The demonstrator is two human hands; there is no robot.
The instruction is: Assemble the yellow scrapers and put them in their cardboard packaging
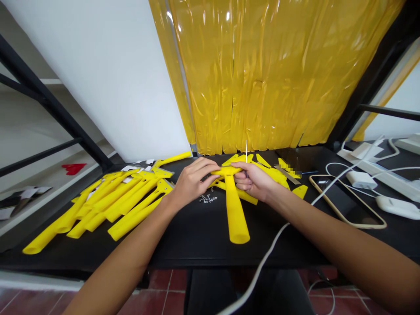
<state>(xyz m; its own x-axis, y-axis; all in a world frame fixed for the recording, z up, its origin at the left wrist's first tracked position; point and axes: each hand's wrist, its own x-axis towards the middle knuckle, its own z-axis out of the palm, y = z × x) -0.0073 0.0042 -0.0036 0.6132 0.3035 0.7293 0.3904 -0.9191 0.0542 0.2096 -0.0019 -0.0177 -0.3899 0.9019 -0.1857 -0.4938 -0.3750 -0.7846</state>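
A yellow plastic handle (236, 210), with a hollow round end toward me and a wider flat head, is held between both hands above the black table. My left hand (193, 180) pinches the left side of its head with thumb and fingertips. The right side of the head is in my right hand (254, 180), whose fingers curl beneath. A thin metal rod (246, 151) sticks up by my right thumb; its lower end is hidden. Small screws and nuts (208, 198) lie on the table just below the left fingers.
Several similar yellow handles (121, 197) are piled at left. More flat yellow parts (277, 176) lie behind my right hand. At right are a phone (348, 201), a white charger (361, 179) and a power strip (383, 173). A white cable (275, 243) crosses the table's front edge.
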